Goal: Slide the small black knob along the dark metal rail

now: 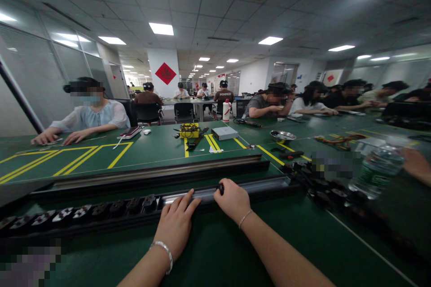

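Left hand lies open, fingers flat on the black rail. Right hand pinches a small black clip over the rail. Seated clips fill the rail left of the left hand. The stretch right of the right hand is bare, so it looks roughly half loaded.

Matt green mat on the desk; the long rail looks like brushed metal in glossy black plastic; the bowl is shiny metal, the bottle clear plastic
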The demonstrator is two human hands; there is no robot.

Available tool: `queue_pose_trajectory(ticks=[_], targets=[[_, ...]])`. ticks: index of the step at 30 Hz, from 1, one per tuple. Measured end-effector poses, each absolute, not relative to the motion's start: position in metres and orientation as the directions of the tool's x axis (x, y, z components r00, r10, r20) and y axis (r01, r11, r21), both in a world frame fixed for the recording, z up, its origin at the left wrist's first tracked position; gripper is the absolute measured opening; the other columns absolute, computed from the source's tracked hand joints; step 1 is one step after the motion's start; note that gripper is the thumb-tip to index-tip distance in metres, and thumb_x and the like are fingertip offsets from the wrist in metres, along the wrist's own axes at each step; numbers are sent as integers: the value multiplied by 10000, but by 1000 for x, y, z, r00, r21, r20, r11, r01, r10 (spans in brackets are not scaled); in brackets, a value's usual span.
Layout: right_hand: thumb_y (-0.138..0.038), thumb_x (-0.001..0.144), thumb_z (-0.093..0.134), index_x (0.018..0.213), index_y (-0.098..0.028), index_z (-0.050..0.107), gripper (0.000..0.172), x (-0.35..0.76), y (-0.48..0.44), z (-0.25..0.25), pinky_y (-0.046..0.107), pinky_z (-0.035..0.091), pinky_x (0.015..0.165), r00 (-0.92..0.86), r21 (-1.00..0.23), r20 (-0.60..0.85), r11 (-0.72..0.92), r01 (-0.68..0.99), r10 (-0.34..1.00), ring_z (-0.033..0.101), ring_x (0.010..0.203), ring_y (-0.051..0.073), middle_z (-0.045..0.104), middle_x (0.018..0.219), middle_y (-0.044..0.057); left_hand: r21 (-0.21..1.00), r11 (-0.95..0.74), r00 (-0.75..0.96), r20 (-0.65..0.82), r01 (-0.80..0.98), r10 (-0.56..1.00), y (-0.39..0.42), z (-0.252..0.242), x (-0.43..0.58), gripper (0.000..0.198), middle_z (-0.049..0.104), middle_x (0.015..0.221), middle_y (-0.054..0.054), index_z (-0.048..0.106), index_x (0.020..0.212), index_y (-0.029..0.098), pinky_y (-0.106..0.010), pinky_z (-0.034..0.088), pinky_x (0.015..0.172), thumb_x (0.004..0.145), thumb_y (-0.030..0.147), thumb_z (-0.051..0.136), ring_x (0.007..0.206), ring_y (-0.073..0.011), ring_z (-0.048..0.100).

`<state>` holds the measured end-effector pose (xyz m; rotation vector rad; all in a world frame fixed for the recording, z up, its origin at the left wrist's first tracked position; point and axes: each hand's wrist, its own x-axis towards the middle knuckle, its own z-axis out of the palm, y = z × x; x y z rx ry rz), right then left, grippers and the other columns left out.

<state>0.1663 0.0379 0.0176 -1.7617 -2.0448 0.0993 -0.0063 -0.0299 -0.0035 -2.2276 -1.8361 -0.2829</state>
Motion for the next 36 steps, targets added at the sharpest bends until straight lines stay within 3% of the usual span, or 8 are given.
queue_pose_trajectory(ticks=[14,36], targets=[[-308,750,445,888,-220,569,205,168,40,12,261,354,617,-105,-334,346,227,915,933,591,753,169,626,850,8,-55,-183,191,307,982,932,-30,-4,-6,598,358,1393,58,387,1243,391,-380,346,889,753,53,328,1170,-186,416],[-299,745,449,936,-210,579,248,168,41,14,262,364,655,-92,-366,315,210,907,945,588,792,176,631,896,28,-62,-179,190,301,982,935,-29,-3,-6,586,361,1391,56,391,1242,388,-374,350,880,757,65,334,1161,-188,422]])
